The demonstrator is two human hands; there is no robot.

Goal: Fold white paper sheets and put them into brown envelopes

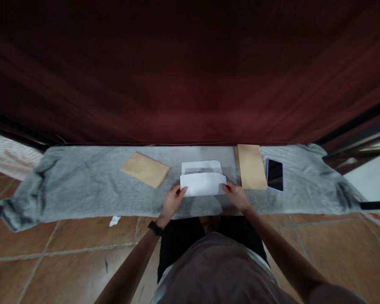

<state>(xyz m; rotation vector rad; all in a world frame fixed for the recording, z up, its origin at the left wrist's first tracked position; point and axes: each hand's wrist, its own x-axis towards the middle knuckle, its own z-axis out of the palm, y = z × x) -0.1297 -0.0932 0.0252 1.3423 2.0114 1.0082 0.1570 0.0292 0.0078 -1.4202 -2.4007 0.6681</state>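
Note:
A white sheet of paper (pixel 202 184), its near part folded up over the far part, lies in front of me with some grey print showing on the far part. My left hand (pixel 172 200) pinches its left edge between thumb and fingers. At the right edge, my right hand (pixel 236 195) grips the paper the same way. A stack of brown envelopes (pixel 252 166) stands just right of my right hand. Farther left, beyond my left hand, one or more brown envelopes (pixel 145 169) lie at an angle.
A grey cloth (pixel 88 181) covers the narrow table. A phone (pixel 275 175) with a dark screen lies right of the envelope stack. Behind the table hangs a dark red curtain (pixel 183 93). A scrap of white paper (pixel 114 221) is on the tiled floor (pixel 82 261).

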